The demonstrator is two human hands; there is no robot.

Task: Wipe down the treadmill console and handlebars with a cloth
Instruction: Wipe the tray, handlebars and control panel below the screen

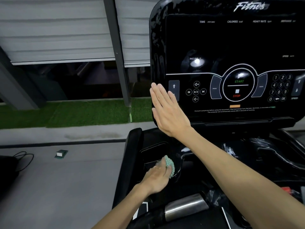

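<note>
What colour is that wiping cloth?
Pale green cloth, with a knobbly texture; the head view shows it.

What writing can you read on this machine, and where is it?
"Fitnes", blurred end: top of console
"TIME", "CALORIES", "HEART RATE", "INCLINE": display
"START", "STOP": round button
"PROG": side button
"0" to "9", "OK": keypad
"SPEED": under right arrows
Small print beneath: mostly too blurred
</note>
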